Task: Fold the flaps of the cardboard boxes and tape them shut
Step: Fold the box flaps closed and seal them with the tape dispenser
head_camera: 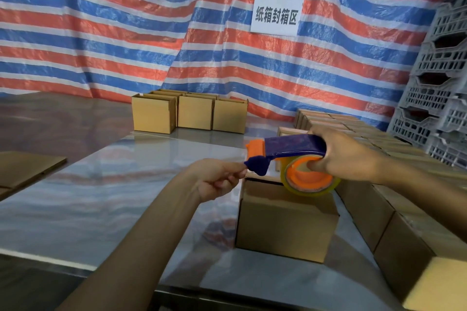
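From my feed, the striped tarp [101,33] fills the back, I judge as a screen to wall off this packing corner; the small sign [276,15] pinned on it marks the spot. Below it is the shiny tabletop [113,197], which carries everything within arm's reach.

Along my right side run packed rows of boxes [379,199], butted edge to edge beneath a stack of grey crates [442,83]. They look closed, so I take that as the finished side. Three boxes [194,112] stand at the far edge with their tops open, well apart from the rows, probably the waiting supply. Flat cardboard [25,169] lies at the left edge, out of the way.

The box [285,217] I am working on sits on the tabletop just beside the near rows, its flaps folded down, with a dark gap showing at the far edge. The tape dispenser [290,146] hangs right above it.

My right hand [348,154] is clenched around the dispenser, with fingers hooked into the orange core so the roll stays steady. My left hand [217,179] pinches at the blue tip, I judge to draw out the loose end. The tape is clear, and I cannot tell whether any is between the fingers. No tape is visible on the box yet.
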